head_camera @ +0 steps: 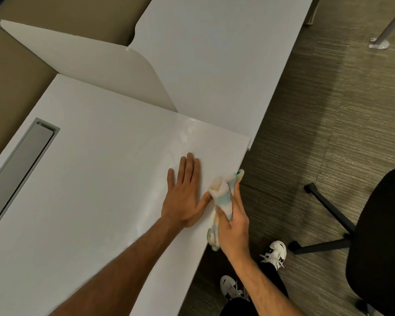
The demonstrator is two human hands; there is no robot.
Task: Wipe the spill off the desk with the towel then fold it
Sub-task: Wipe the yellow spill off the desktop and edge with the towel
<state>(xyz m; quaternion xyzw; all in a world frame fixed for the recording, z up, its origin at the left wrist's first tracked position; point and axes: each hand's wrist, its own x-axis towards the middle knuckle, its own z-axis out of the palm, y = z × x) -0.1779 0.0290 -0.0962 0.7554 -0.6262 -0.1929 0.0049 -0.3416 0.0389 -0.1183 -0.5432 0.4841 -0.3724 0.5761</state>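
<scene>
A: While the left hand (184, 193) lies flat, fingers straight, on the desk (96, 179), where is the towel (221, 201)?

B: At the desk's near-right edge, bunched in the right hand (232, 221), whose fingers curl round it.

A: Why the flat palm?

B: Probably to brace the body during wiping. A faint wet sheen (187, 133) lies farther along the desk; folding is not yet begun.

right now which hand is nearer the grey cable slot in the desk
Left. The left hand lies flat on the desk, well to the right of the grey cable slot. The right hand, gripping the towel, is farther off at the desk's edge.
</scene>
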